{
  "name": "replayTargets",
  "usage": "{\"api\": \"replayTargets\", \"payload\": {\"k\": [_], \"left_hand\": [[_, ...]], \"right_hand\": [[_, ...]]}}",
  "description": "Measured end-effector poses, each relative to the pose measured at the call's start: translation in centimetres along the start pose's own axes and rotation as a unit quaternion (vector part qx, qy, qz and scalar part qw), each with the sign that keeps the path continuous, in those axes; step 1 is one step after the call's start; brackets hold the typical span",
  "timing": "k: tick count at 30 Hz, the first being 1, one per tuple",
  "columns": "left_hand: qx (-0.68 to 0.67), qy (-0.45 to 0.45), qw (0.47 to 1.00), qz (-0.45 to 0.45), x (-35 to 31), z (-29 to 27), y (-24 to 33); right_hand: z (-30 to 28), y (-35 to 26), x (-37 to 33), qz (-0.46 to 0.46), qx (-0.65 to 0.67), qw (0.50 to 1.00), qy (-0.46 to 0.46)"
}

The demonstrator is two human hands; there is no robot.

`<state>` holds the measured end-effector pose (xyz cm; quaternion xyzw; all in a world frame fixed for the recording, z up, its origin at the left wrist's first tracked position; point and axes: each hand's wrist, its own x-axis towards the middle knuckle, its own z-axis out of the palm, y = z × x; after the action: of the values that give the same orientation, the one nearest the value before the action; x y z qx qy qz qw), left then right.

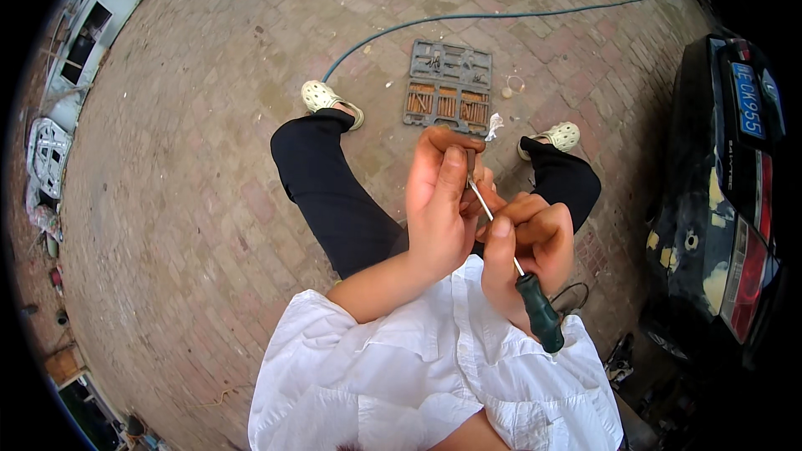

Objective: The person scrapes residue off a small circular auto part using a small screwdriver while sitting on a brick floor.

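My left hand [439, 209] is closed, pinching a small dark brown piece [470, 160] between thumb and fingers; most of it is hidden, so its kind is unclear. My right hand [535, 246] grips a screwdriver with a dark green handle [540, 313] and a thin metal shaft. The handle points down toward my lap, and the shaft slants up to the left. Its tip meets the lower end of the small piece, or lies very close to it. Both hands are held above my lap, close together.
A grey compartment case [449, 88] lies open on the brick paving [209, 159], with rusty brown pieces inside. Scraps of white paper [494, 125] lie beside it. A blue-green hose [434, 22] curves behind. A dark car [710, 225] stands at the right, and clutter lines the left edge.
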<state>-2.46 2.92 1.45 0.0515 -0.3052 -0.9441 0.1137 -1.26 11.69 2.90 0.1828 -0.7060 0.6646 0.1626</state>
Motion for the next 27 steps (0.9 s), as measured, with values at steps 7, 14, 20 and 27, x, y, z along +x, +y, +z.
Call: {"api": "replayTargets", "payload": {"k": [7, 14, 20, 27], "left_hand": [[0.037, -0.005, 0.998, 0.042, 0.1, 0.0, -0.1], [0.023, -0.014, 0.998, 0.053, -0.2, -0.1, -0.2], [-0.049, -0.020, 0.998, -0.025, 0.1, 0.0, 0.1], [0.020, 0.025, 0.999, 0.018, 0.0, 0.6, -0.1]], "right_hand": [[0.0, -0.5, 0.3, 0.008, -0.035, 0.999, -0.014], [-0.3, -0.1, 0.4, 0.067, 0.015, 0.998, -0.003], [-0.4, -0.5, 0.3, 0.060, 0.027, 0.996, -0.056], [0.2, -0.2, 0.3, -0.001, 0.021, 1.000, 0.002]]}}
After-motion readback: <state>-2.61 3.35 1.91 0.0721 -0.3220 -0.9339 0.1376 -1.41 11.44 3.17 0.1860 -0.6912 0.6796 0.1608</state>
